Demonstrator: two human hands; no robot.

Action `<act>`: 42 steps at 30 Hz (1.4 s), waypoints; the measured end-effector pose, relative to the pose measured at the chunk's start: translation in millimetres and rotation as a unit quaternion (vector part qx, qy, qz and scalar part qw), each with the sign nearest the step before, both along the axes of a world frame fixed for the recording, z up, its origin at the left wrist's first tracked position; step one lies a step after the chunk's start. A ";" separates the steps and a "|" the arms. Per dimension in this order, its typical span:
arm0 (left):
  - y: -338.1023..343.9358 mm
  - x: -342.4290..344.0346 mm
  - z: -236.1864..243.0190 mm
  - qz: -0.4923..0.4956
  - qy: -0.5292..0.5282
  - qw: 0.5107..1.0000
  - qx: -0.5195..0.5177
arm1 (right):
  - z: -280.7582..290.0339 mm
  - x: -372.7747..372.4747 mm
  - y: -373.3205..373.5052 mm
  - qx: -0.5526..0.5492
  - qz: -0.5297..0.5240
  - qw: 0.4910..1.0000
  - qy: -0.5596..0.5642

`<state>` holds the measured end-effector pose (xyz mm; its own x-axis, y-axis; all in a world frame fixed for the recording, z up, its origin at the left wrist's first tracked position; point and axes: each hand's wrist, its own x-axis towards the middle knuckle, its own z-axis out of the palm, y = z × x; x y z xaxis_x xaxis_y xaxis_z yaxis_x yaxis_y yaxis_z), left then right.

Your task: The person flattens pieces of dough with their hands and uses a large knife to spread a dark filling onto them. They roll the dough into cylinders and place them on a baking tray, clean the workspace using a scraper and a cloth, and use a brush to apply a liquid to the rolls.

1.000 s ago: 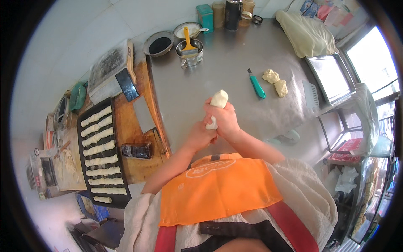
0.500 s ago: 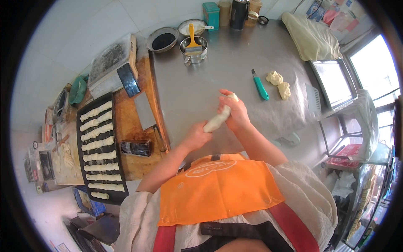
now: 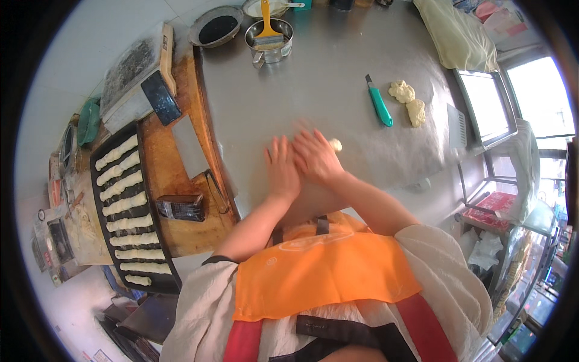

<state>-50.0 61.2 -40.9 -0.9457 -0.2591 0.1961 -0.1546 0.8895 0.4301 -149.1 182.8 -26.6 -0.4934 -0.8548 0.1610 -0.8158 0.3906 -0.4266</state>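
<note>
Left hand (image 3: 283, 171), right hand (image 3: 318, 158) lowered flat over dough (image 3: 336, 145), fingers (image 3: 284, 147) outstretched

You wear a bright orange cloth apron bib (image 3: 329, 277) with pale curved printing over a loose, crinkled cream short-sleeved top (image 3: 449, 271), with flat red fabric strips (image 3: 425, 326) and wide black fabric bands (image 3: 362, 330).

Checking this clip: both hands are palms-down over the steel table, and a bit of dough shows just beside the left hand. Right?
Not quite: in the head view, the bit of dough shows beside the right hand, not the left hand. Both are palms-down over the steel table.
</note>
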 end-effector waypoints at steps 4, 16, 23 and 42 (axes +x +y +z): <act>5.3 89.2 28.0 -0.188 -0.120 0.975 -0.002 | 1.9 84.6 110.9 0.127 0.072 0.988 -0.059; -60.5 22.1 14.6 -0.210 -0.092 0.972 -0.048 | 8.0 -29.7 15.1 0.103 0.064 0.990 0.071; 7.6 113.0 41.9 -0.111 -0.043 0.981 0.152 | 37.9 58.8 110.2 0.050 0.008 0.998 -0.037; -173.6 447.9 138.2 0.179 -0.076 0.711 0.676 | 90.5 286.0 -105.9 0.057 0.106 0.730 -0.673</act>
